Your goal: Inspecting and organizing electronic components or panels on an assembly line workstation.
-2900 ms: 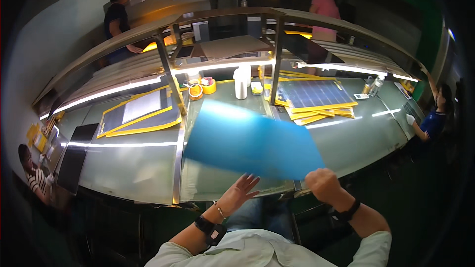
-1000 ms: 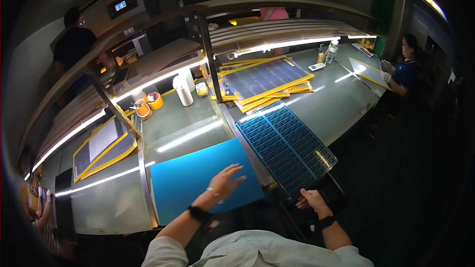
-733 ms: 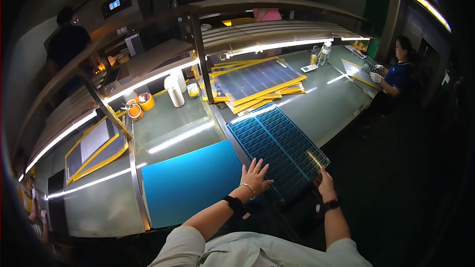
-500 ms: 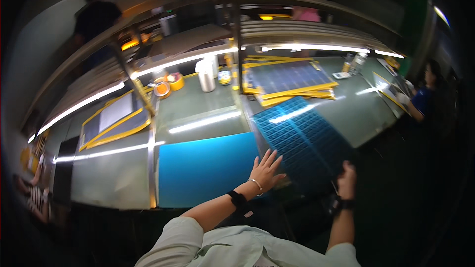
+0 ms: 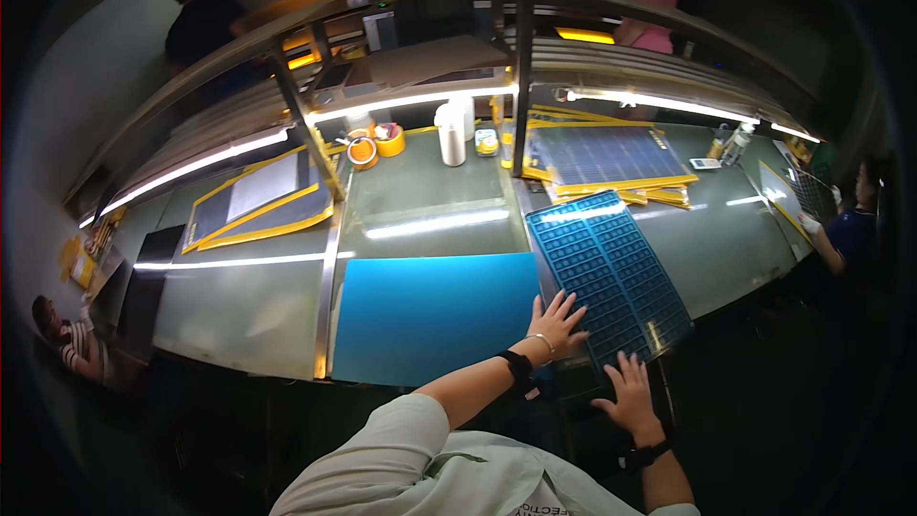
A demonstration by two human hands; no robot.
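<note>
Workbench, bearing a plain blue sheet; just right of it, a gridded blue panel. Left hand and right hand, fingers spread at the panel, clasp nothing; from where I stand, contact cannot be told. Step in hand seems to be positioning the panel; shifting it further calls for regripping its edge. Unlike half a second ago, the right hand is uncurled.

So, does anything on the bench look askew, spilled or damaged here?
Only some untidy stacking: behind the patterned blue panel, the yellow-edged sheets lie fanned, their edges at different angles; the left-hand pile overlaps crookedly too. No spill or damage is visible.
</note>
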